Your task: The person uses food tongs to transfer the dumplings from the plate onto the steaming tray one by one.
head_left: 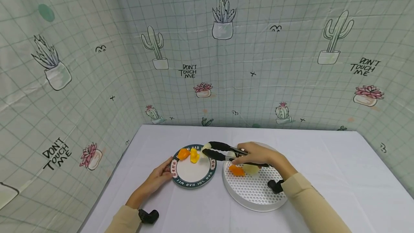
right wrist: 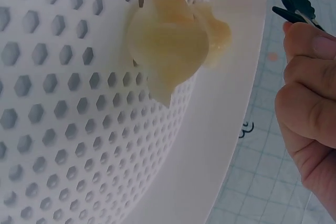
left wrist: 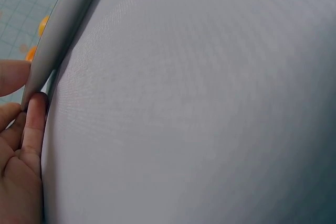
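Observation:
A round white plate [head_left: 192,173] with a dark green lettered rim has its left edge pinched by my left hand [head_left: 158,176]; the left wrist view shows the thumb over the rim and fingers beneath. On it lie an orange piece [head_left: 183,154] and a yellow piece [head_left: 194,156], both dumpling-like. My right hand [head_left: 257,152] grips black-tipped tongs [head_left: 220,146], reaching left with a pale piece [head_left: 205,149] between the tips over the plate's right side. Below that hand, a perforated white round tray [head_left: 258,193] bears an orange piece [head_left: 237,170] and pale yellow pieces [right wrist: 168,38].
White cloth covers the table [head_left: 200,208]. Behind and to the left hangs a grid-patterned curtain [head_left: 258,56] printed with cacti. Black devices sit at the left wrist [head_left: 148,216] and right wrist [head_left: 275,186], the latter overlapping the tray in the head view.

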`<action>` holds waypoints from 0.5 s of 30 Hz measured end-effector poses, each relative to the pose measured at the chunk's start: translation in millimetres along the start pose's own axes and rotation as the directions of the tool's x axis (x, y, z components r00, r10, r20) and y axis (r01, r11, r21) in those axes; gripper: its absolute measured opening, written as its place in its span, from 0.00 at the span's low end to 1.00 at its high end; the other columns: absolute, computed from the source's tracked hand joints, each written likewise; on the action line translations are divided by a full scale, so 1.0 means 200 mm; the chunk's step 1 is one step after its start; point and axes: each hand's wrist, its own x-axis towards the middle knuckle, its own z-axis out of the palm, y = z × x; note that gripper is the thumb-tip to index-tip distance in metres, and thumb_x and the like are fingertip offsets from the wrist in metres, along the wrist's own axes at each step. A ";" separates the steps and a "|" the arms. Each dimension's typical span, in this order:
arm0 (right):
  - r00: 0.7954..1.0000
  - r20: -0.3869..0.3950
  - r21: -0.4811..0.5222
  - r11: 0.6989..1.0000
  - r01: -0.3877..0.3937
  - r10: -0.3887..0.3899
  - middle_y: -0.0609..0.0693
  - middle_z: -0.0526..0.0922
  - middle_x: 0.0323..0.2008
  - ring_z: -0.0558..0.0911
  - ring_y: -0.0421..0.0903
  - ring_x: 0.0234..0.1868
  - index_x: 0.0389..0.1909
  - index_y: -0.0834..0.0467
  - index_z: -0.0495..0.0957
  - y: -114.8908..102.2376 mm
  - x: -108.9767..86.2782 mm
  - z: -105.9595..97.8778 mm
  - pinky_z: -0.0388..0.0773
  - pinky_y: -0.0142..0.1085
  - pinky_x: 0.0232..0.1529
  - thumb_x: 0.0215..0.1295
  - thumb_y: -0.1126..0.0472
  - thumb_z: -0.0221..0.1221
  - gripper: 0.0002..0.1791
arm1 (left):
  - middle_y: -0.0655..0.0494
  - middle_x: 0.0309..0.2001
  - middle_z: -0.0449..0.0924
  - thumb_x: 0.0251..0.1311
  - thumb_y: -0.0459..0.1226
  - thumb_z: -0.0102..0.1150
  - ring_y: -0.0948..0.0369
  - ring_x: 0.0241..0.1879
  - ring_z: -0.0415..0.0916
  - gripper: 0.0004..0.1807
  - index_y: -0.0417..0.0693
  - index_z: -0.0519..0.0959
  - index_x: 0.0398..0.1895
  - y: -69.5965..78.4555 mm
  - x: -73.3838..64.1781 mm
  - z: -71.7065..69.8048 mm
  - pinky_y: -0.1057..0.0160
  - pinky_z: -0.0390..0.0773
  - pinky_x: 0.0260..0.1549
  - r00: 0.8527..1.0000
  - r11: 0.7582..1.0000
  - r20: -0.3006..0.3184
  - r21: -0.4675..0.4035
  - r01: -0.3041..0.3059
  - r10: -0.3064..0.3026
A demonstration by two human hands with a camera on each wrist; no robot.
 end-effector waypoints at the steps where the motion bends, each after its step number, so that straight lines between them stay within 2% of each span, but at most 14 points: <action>1: 1.000 -0.006 0.002 1.000 0.001 -0.001 0.48 0.82 0.43 0.77 0.44 0.41 0.56 0.64 0.77 0.00 -0.01 -0.01 0.77 0.46 0.46 0.61 0.41 0.64 0.34 | 0.40 0.56 0.71 0.69 0.31 0.54 0.55 0.50 0.65 0.36 0.33 0.53 0.76 0.00 0.00 0.00 0.72 0.70 0.45 1.000 1.000 0.001 0.001 0.000 0.000; 2: 1.000 -0.012 0.007 1.000 -0.001 0.001 0.48 0.82 0.44 0.77 0.44 0.41 0.57 0.64 0.76 0.01 -0.03 -0.01 0.76 0.46 0.46 0.61 0.41 0.64 0.34 | 0.40 0.57 0.71 0.69 0.31 0.54 0.55 0.50 0.66 0.36 0.33 0.53 0.76 0.00 0.00 0.00 0.72 0.71 0.46 1.000 1.000 -0.001 0.003 0.001 -0.001; 7: 1.000 -0.008 0.060 0.998 0.014 -0.014 0.49 0.79 0.37 0.75 0.45 0.35 0.54 0.64 0.75 0.02 -0.09 -0.05 0.74 0.44 0.40 0.63 0.44 0.65 0.30 | 0.37 0.61 0.70 0.69 0.31 0.54 0.55 0.50 0.68 0.36 0.32 0.53 0.76 -0.02 0.01 0.00 0.73 0.72 0.46 1.000 1.000 -0.007 0.012 0.010 -0.009; 10: 1.000 -0.017 0.059 0.998 0.025 -0.024 0.50 0.79 0.39 0.74 0.45 0.35 0.54 0.65 0.74 0.04 -0.14 -0.07 0.74 0.44 0.40 0.64 0.45 0.64 0.30 | 0.37 0.60 0.70 0.69 0.30 0.54 0.55 0.50 0.68 0.36 0.32 0.53 0.76 -0.03 0.01 0.01 0.73 0.72 0.46 1.000 1.000 -0.012 0.010 0.007 -0.007; 15: 0.999 -0.033 0.052 0.998 0.019 -0.017 0.55 0.80 0.42 0.74 0.46 0.34 0.56 0.65 0.74 0.07 -0.21 -0.10 0.74 0.45 0.39 0.65 0.45 0.64 0.31 | 0.33 0.61 0.69 0.68 0.30 0.54 0.56 0.49 0.69 0.35 0.30 0.53 0.75 -0.03 0.01 0.01 0.73 0.73 0.46 1.000 0.999 -0.003 0.014 -0.030 0.030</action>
